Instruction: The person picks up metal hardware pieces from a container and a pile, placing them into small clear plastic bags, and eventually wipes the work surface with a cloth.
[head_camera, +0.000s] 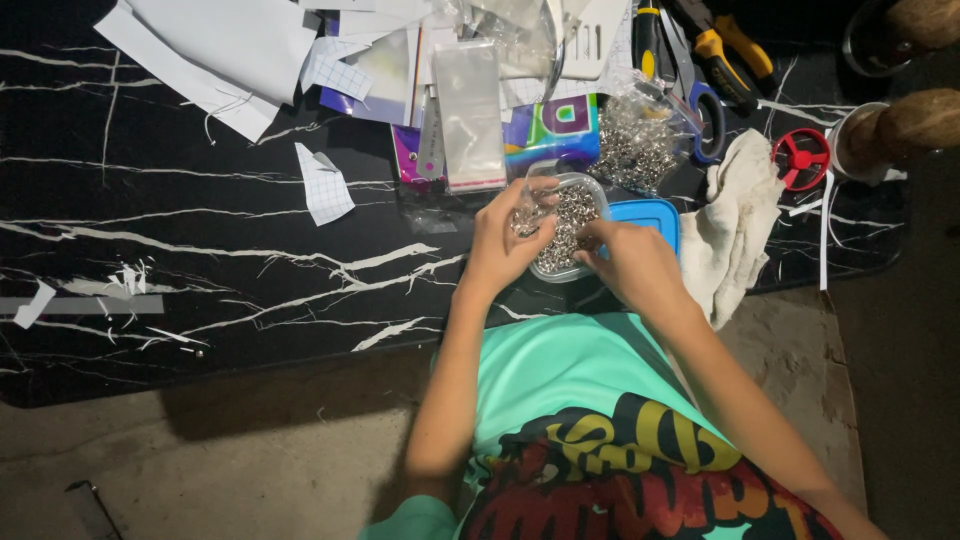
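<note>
A clear plastic tub (590, 192) full of small silver metal pieces sits on the black marbled table (200, 260) in front of me. My left hand (505, 238) holds a small clear plastic bag (528, 212) at the tub's left rim. My right hand (635, 262) is curled at the tub's near right edge, fingertips over the metal pieces; what it pinches is too small to tell. A blue lid (650, 215) lies just right of the tub.
A clear bag of more silver pieces (635, 140) lies behind the tub. Papers (230, 50), empty clear sleeves (470, 115), scissors (700, 100), yellow-handled tools (725, 60), a pale cloth (735, 225) and a red reel (800, 158) crowd the far side. Paper scraps (325, 185) lie at left.
</note>
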